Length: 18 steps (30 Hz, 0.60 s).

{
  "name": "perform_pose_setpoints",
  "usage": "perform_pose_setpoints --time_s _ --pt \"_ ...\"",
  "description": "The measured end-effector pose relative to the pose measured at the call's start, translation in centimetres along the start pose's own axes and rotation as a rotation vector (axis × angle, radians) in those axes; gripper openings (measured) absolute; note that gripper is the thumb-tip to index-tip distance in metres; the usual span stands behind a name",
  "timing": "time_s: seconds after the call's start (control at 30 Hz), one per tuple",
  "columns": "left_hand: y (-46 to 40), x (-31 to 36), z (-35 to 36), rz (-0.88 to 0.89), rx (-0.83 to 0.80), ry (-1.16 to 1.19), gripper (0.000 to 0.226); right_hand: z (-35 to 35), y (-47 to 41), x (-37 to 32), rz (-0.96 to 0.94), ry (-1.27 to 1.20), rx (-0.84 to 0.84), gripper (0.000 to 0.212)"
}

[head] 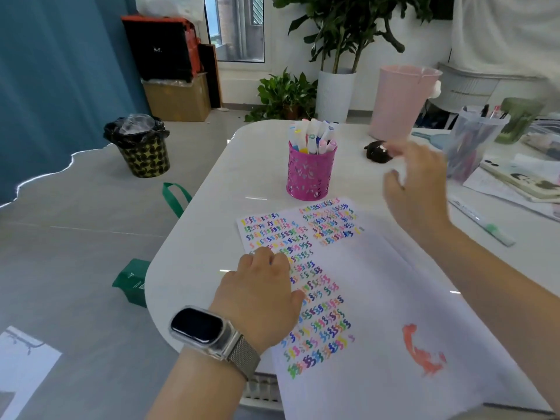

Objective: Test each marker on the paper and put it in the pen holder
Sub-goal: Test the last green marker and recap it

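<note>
Left hand [260, 294], smartwatch [202, 328] on its wrist, rests knuckles-up on the left edge of the scribbled test paper [378, 313], fingers curled under and holding nothing. Right hand [416, 189] hangs above the white table [197, 237], fingers spread and blurred, seemingly empty. Pink pen holder [309, 174], markers [312, 136] upright inside, stands beyond the left hand, left of the right.
</note>
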State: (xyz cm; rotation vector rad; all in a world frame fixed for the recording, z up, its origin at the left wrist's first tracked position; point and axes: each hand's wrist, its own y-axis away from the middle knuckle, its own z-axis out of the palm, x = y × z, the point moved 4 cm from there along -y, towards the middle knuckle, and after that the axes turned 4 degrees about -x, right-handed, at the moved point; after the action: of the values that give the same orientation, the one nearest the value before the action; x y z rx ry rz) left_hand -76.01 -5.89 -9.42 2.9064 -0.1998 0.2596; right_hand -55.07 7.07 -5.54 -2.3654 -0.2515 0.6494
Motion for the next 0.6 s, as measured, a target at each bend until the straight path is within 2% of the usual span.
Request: perform_pose_setpoints --time_s 0.1,0.13,0.17,0.27,0.37,0.47,0.6 --pt "-0.1 0.1 0.1 -0.024 -0.027 0.016 0.045 -1.0 3.0 6.9 0.514 0.464 -0.381 0.058" --pt "-0.1 0.1 0.1 -0.029 -0.03 0.018 0.045 -1.5 3.9 8.5 0.631 0.529 -0.477 0.054" --pt "-0.1 0.2 0.1 -0.031 -0.026 0.027 0.045 -1.7 4.6 9.8 0.669 0.554 -0.53 0.046" --pt "0.0 0.6 0.5 -0.061 -0.008 0.044 0.052 -2.0 4.8 10.7 0.521 0.431 -0.471 0.03" --pt "0.0 1.0 1.0 -0.072 -0.02 0.039 0.057 -1.8 4.4 9.9 0.571 0.23 -0.425 0.039" --pt "0.1 1.2 1.2 -0.045 -0.013 0.063 0.058 -1.7 4.2 10.4 0.622 0.365 -0.488 0.034" --pt "-0.3 0.9 1.0 -0.046 0.059 0.063 0.057 -1.7 4.1 7.5 0.434 0.447 -0.476 0.029"
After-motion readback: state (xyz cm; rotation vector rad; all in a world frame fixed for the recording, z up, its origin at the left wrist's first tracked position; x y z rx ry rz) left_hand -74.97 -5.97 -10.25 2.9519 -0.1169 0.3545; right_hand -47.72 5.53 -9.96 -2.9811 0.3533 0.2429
